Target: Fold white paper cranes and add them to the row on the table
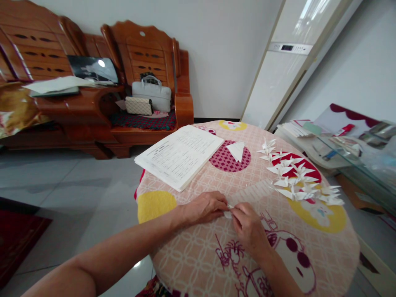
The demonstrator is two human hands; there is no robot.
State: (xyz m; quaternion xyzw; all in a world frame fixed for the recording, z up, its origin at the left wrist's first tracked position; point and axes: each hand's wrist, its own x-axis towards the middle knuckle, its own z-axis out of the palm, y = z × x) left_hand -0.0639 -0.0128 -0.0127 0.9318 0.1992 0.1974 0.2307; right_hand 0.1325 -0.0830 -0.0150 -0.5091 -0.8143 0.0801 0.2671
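Observation:
Close together over the round table [192, 251], both hands pinch one small piece of folded white paper [228, 214]. My left hand [206, 207] grips its left side with bent fingers. On the opposite side, my right hand [247, 225] holds it between thumb and fingers. Most of the paper is hidden behind the fingers, so its exact shape cannot be made out. Beyond the hands lies a folded paper triangle [236, 151]. Several white paper cranes [293, 175] stand grouped to the right. A thick stack of printed sheets [182, 154] rests at the left.
A patterned cloth covers the table. A pale translucent strip [250, 194] lies just past the hands. At the right, a glass-topped stand [368, 161] holds papers and odds and ends. Wooden chairs [142, 53] with bags [154, 97] and a tall air conditioner [284, 62] stand behind.

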